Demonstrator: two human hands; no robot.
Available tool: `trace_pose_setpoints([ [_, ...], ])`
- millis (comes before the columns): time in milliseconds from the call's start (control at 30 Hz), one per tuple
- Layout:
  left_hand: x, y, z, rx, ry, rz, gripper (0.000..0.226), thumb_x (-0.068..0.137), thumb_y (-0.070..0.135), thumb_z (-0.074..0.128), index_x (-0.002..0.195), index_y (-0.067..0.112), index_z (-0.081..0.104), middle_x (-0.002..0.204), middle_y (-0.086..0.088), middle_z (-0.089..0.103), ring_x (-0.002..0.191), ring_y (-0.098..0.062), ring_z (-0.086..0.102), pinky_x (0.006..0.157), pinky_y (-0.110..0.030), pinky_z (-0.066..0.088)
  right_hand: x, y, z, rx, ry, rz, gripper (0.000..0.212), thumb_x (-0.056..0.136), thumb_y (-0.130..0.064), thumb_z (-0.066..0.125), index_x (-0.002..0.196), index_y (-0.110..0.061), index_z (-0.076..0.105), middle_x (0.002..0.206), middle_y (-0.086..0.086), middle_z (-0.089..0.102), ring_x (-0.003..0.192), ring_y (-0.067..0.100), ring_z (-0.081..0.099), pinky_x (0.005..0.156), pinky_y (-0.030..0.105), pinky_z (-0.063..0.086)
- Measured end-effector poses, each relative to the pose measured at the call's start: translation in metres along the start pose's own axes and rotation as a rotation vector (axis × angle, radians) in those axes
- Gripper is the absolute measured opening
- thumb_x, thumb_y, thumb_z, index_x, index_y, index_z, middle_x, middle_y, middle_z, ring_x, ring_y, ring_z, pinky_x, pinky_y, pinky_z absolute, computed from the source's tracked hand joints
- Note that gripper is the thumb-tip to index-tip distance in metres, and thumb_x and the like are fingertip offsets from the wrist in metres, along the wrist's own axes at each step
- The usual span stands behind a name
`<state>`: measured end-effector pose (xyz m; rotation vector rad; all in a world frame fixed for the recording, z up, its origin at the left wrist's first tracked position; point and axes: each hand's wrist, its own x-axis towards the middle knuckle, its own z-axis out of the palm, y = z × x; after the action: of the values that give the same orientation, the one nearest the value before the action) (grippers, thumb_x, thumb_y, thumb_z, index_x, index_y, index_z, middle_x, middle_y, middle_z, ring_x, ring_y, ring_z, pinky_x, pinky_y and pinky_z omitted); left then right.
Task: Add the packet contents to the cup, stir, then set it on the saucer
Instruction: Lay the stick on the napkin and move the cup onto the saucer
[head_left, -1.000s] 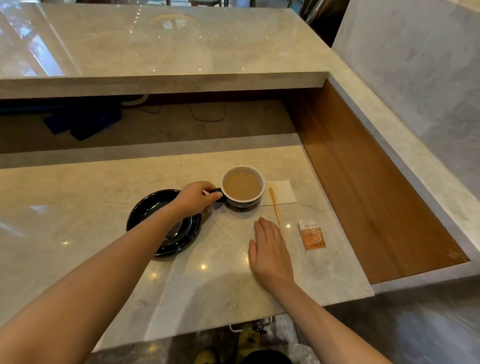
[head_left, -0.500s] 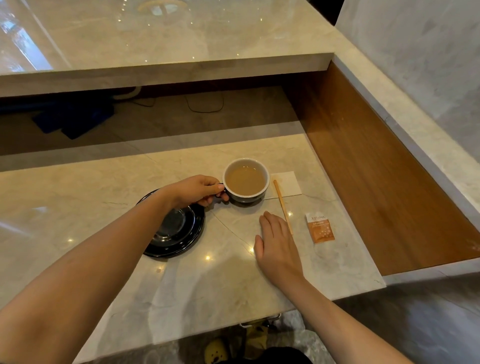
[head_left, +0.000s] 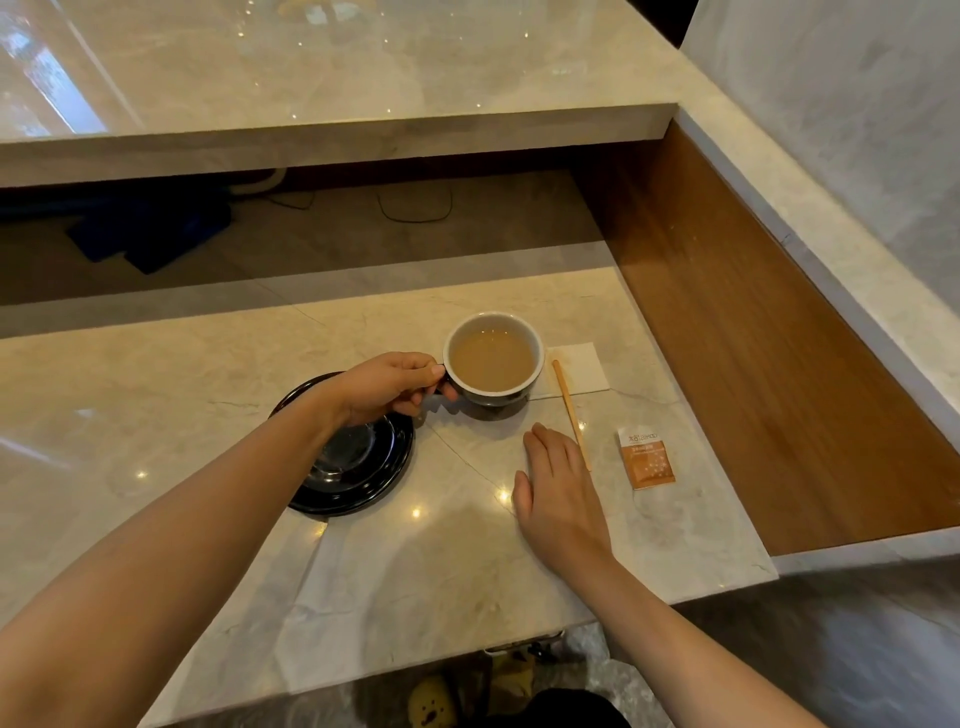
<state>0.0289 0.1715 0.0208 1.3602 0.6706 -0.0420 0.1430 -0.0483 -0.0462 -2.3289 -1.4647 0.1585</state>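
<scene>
A dark cup (head_left: 492, 358) with a white inside holds light brown liquid and stands on the marble counter. My left hand (head_left: 387, 387) grips its handle from the left. Under my left wrist, just left of the cup, lies the black saucer (head_left: 358, 467), partly hidden by my arm. A thin wooden stirrer (head_left: 569, 410) lies to the right of the cup. My right hand (head_left: 558, 486) rests flat on the counter, fingers beside the stirrer's near end. An orange packet (head_left: 647, 460) lies flat to the right of that hand.
A white napkin (head_left: 582, 366) lies behind the stirrer, next to the cup. A raised marble shelf (head_left: 332, 130) runs across the back. A wooden panel (head_left: 753, 332) walls the right side. The counter's front edge (head_left: 415, 670) is close to me.
My left hand has closed more firmly around the cup's handle. The cup stays beside the napkin and my right hand stays flat; the view has shifted slightly.
</scene>
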Motion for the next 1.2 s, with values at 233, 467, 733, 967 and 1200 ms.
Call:
trace_pose_setpoints([
  [233, -0.027, -0.002, -0.011, -0.118, 0.054, 0.064, 0.03, 0.094, 0.012, 0.04, 0.066, 0.007, 0.05, 0.079, -0.005, 0.069, 0.046, -0.005, 0.035, 0.039, -0.012, 0.031, -0.001, 0.002, 0.0, 0.047, -0.003, -0.008, 0.049, 0.087, -0.027, 0.031, 0.13, -0.005, 0.043, 0.135, 0.012, 0.048, 0.125, 0.023, 0.038, 0.106, 0.035, 0.034],
  [467, -0.071, -0.017, -0.035, -0.113, 0.117, 0.06, 0.015, 0.093, 0.013, 0.041, 0.088, 0.003, 0.052, 0.08, -0.004, 0.067, 0.048, -0.005, 0.037, 0.04, -0.012, 0.032, -0.001, 0.0, -0.001, 0.044, -0.007, -0.011, 0.051, 0.089, -0.03, 0.029, 0.132, -0.005, 0.04, 0.137, 0.012, 0.045, 0.127, 0.024, 0.036, 0.106, 0.035, 0.031],
  [733, -0.117, -0.045, -0.058, -0.144, 0.234, 0.022, 0.026, 0.09, 0.017, 0.048, 0.066, 0.009, 0.053, 0.076, -0.004, 0.068, 0.047, -0.006, 0.036, 0.039, -0.012, 0.031, 0.0, -0.001, 0.0, 0.005, 0.003, -0.025, 0.051, 0.088, -0.029, 0.026, 0.129, -0.002, 0.043, 0.132, 0.015, 0.049, 0.122, 0.022, 0.034, 0.104, 0.033, 0.03],
  [967, -0.135, -0.063, -0.069, -0.111, 0.16, 0.065, 0.038, 0.054, 0.058, 0.077, 0.062, 0.021, 0.068, 0.083, -0.005, 0.065, 0.047, -0.004, 0.036, 0.042, -0.012, 0.03, -0.001, -0.004, -0.001, 0.016, 0.018, -0.031, 0.05, 0.089, -0.029, 0.027, 0.127, -0.001, 0.045, 0.129, 0.015, 0.05, 0.121, 0.026, 0.039, 0.102, 0.039, 0.037],
  [1200, -0.137, -0.073, -0.073, -0.132, 0.149, 0.03, 0.051, 0.051, 0.056, 0.08, 0.074, 0.012, 0.066, 0.079, -0.001, 0.069, 0.048, -0.005, 0.037, 0.042, -0.012, 0.035, -0.002, -0.004, -0.002, 0.02, 0.014, -0.025, 0.051, 0.088, -0.03, 0.027, 0.127, -0.002, 0.045, 0.13, 0.015, 0.05, 0.122, 0.025, 0.038, 0.103, 0.039, 0.036],
])
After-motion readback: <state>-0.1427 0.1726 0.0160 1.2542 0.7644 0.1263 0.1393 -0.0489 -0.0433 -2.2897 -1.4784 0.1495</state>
